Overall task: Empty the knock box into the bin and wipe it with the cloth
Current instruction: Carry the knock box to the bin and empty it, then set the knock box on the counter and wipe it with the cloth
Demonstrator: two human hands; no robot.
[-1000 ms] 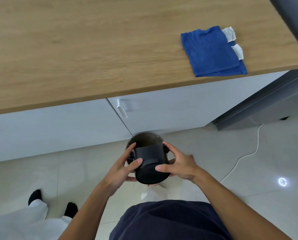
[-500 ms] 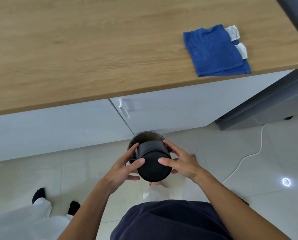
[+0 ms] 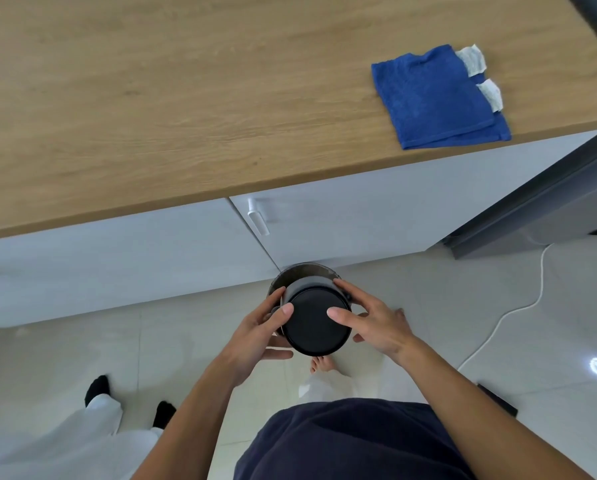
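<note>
both hands, left hand [image 3: 255, 332] and right hand [image 3: 376, 323], are clamped round the upturned knock box [image 3: 316, 323], which looks like smooth, rigid, light plastic, so gripping its sides seems safest

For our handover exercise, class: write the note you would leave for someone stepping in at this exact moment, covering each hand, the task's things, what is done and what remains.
Left hand: gripping the left side of the knock box.
Right hand: gripping its right side, thumb on the base.
Knock box: held upside down, base facing up, over the bin on the floor by the cabinet. Only the bin's rim shows.
Cloth: folded on the counter at the right, untouched.
Done: box tipped over the bin. Whether it has emptied cannot be seen.
Left: check it is empty, turn it upright, fetch the cloth, wipe it.
</note>
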